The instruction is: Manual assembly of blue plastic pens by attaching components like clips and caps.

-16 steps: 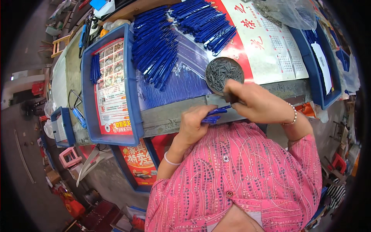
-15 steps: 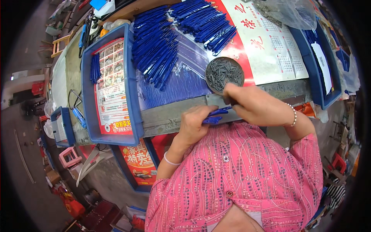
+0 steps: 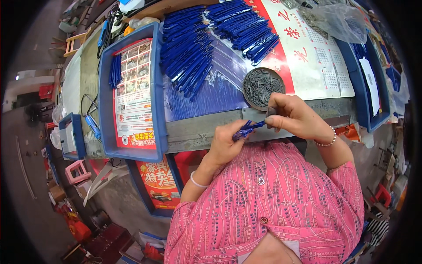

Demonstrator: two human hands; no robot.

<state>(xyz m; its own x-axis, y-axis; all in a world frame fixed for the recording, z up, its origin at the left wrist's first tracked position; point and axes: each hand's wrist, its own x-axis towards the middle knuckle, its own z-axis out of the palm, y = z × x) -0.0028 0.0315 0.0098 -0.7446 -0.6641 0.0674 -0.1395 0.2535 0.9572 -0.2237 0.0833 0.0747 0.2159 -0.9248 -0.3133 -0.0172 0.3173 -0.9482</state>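
plainly, the left hand grips slim, glossy, plastic-looking blue strips — the right hand pinches a small dark flat piece at their end.

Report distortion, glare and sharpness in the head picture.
Head view, distortion: large left tray skewed by fisheye, corners black; head view, glare: clear plastic bag catches pale highlights; head view, sharpness: detail between left hand and right hand too small to judge.
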